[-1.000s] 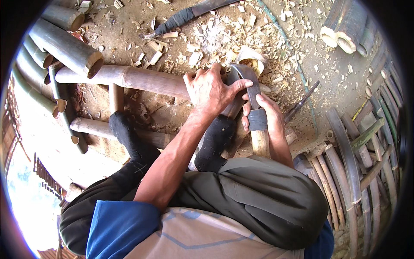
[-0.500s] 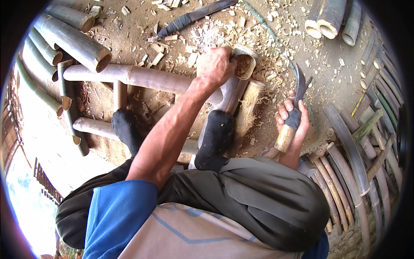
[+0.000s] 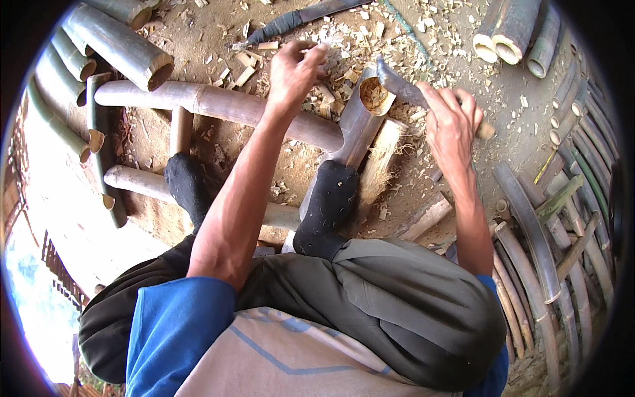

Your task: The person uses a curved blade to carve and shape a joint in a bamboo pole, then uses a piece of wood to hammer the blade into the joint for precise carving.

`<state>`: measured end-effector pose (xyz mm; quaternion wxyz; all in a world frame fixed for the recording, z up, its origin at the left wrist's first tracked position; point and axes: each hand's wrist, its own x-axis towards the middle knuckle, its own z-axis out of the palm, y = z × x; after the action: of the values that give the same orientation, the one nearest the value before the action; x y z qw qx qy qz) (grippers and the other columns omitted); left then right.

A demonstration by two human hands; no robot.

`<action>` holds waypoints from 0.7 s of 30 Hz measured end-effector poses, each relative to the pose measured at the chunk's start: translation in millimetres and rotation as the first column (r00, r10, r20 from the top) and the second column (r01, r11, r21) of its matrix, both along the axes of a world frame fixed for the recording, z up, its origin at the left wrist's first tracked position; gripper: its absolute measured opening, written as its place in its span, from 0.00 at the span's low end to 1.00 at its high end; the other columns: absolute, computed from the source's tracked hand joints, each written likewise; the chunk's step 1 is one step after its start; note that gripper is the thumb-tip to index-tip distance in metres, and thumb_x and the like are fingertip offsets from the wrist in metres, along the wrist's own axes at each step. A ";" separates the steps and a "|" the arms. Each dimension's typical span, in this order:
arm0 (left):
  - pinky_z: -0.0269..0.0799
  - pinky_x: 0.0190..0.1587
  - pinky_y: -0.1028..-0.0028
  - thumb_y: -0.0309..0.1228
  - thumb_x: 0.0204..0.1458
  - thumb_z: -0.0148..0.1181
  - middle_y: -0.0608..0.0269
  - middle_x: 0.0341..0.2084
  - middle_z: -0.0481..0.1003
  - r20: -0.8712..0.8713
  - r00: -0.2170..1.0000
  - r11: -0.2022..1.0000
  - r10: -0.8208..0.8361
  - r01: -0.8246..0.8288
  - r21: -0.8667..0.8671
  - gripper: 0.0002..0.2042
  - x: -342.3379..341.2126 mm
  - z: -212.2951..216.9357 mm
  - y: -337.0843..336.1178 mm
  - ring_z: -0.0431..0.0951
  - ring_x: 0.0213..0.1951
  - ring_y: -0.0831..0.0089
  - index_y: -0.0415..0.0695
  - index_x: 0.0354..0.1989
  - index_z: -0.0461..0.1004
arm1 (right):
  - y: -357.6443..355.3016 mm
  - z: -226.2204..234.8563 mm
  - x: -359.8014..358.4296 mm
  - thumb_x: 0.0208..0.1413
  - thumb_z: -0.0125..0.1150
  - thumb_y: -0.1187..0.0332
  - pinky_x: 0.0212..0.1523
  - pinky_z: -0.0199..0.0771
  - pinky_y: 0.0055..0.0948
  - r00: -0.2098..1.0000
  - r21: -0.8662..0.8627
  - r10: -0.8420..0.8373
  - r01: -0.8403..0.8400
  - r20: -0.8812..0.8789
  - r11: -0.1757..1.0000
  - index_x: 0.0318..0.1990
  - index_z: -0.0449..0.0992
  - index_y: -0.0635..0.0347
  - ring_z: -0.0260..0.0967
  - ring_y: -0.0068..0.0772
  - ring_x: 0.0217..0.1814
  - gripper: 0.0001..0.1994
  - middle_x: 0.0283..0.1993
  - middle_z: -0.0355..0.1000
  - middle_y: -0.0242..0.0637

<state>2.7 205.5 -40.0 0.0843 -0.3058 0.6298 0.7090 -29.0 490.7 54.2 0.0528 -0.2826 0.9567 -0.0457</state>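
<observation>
My right hand (image 3: pixel 453 119) is wrapped round a curved knife (image 3: pixel 403 87). The blade lies at the rim of a bamboo post (image 3: pixel 357 129), and the handle end sticks out past my fingers. Pale wood and fibres show inside the post's cut end. My left hand (image 3: pixel 294 74) is raised left of that end, apart from it, its fingers loosely bent with nothing visible in them. The post joins a bamboo rail (image 3: pixel 225 109) of a ladder-like frame. My foot in a black sock (image 3: pixel 327 202) rests against the post.
A second knife with a dark wrapped handle (image 3: pixel 274 30) lies among wood chips (image 3: pixel 245 73). A rough bamboo log (image 3: pixel 380 159) lies beside the post. Cut bamboo tubes (image 3: pixel 122 49) are at the far left, others (image 3: pixel 509 33) at the far right. Bamboo pieces (image 3: pixel 529 225) are heaped at right.
My left hand has let go of the post's end and moved left. My right hand has brought the knife up and left to the rim, turning the blade towards it.
</observation>
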 end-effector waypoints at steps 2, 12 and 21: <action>0.79 0.35 0.74 0.48 0.58 0.68 0.53 0.38 0.82 -0.015 0.992 0.991 -0.126 0.125 -0.056 0.29 -10.7 -5.9 3.5 0.80 0.33 0.76 0.33 0.56 0.76 | -10.2 -1.3 -9.2 0.57 0.61 0.76 0.63 0.58 0.49 0.984 0.141 0.143 -0.127 -0.110 0.982 0.59 0.80 0.46 0.66 0.42 0.60 0.22 0.48 0.77 0.33; 0.82 0.44 0.64 0.52 0.35 0.85 0.48 0.34 0.84 -0.001 0.949 0.915 -0.317 0.305 -0.264 0.37 -13.5 -23.9 14.4 0.85 0.38 0.64 0.32 0.45 0.80 | -23.4 -12.3 -2.5 0.62 0.53 0.75 0.64 0.57 0.51 0.968 0.251 0.234 -0.205 -0.089 0.946 0.59 0.79 0.46 0.65 0.43 0.61 0.20 0.49 0.75 0.35; 0.82 0.39 0.64 0.53 0.54 0.72 0.51 0.32 0.84 0.059 0.934 0.910 -0.353 0.357 -0.210 0.29 -11.9 -5.0 18.3 0.85 0.33 0.68 0.34 0.44 0.81 | 15.8 -8.5 -18.1 0.56 0.58 0.83 0.59 0.68 0.45 0.996 -0.086 0.063 -0.058 0.067 0.995 0.54 0.82 0.54 0.71 0.35 0.54 0.20 0.45 0.80 0.35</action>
<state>-9.2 223.8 -45.0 0.1840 -0.2004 0.7477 0.6057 -47.1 506.5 45.7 0.0757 -0.3117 0.9425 -0.0939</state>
